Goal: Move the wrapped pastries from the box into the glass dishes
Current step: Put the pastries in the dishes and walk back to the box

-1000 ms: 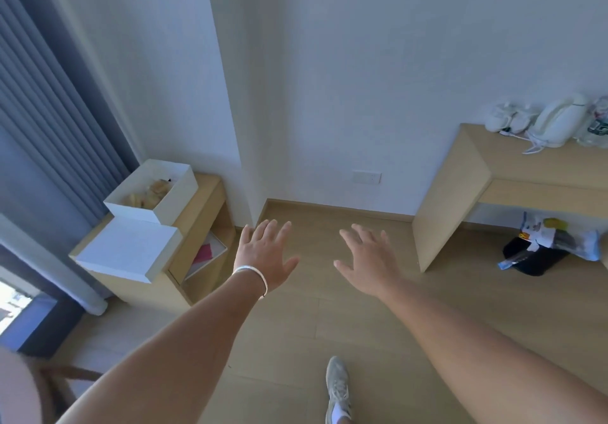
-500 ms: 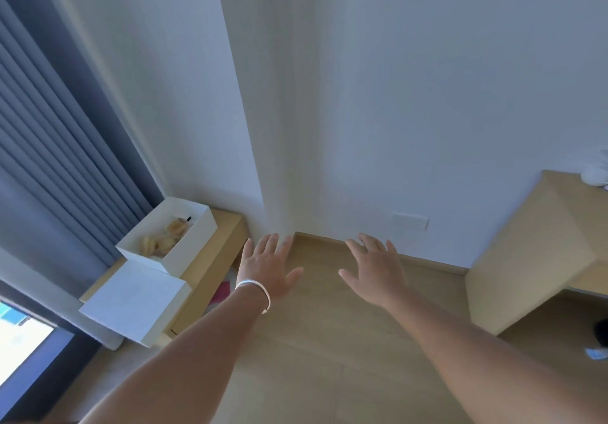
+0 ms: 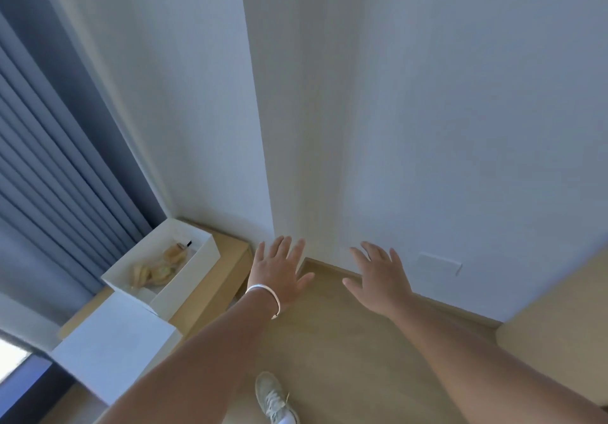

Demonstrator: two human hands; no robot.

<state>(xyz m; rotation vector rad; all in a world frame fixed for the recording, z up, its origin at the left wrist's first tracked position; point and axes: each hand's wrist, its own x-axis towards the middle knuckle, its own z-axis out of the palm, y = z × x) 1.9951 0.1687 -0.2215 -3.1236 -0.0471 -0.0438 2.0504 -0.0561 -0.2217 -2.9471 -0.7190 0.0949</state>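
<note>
Bare white corner, blue curtain, low wooden desk (image 3: 227, 259) at left.
The open box (image 3: 184, 279) of wrapped pastries (image 3: 158, 269) lies left of both hands; left hand (image 3: 279, 275) is nearer, right hand (image 3: 378, 279) farther, each grip spread wide and empty. No glass dishes visible.

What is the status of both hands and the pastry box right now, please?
Left hand and right hand open, holding nothing, out over the floor. Wrapped pastries in the open white box on the side table. Glass dishes not in view. Path clear.
</note>
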